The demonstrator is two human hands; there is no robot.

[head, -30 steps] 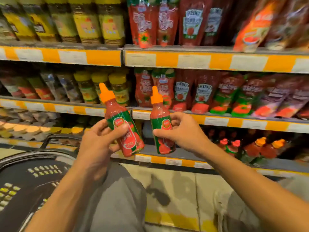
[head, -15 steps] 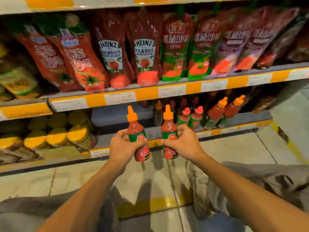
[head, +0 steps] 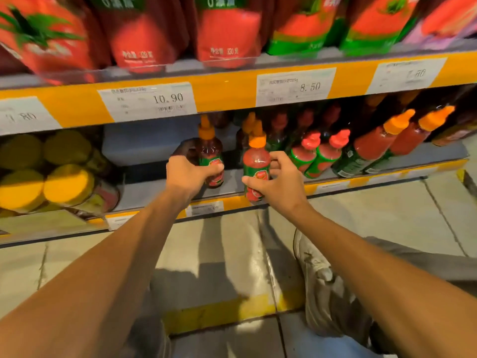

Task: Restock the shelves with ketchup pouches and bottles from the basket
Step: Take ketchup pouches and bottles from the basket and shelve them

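At bottom shelf [head: 232, 180]: each hand grips upright bottle, orange cap up.

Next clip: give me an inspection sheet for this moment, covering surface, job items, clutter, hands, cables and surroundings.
Surface: bottom shelf, grey, bare patch at front.
Job's things: left bottle over the shelf; right bottle at the shelf edge; both upright, orange-capped.
Clutter: yellow-lidded jars left; red-capped bottles right.
Hands: left hand grips the left bottle; right hand grips the right bottle.
Cables: nothing seen.
Surroundings: ketchup pouches above, price tags, tiled floor.
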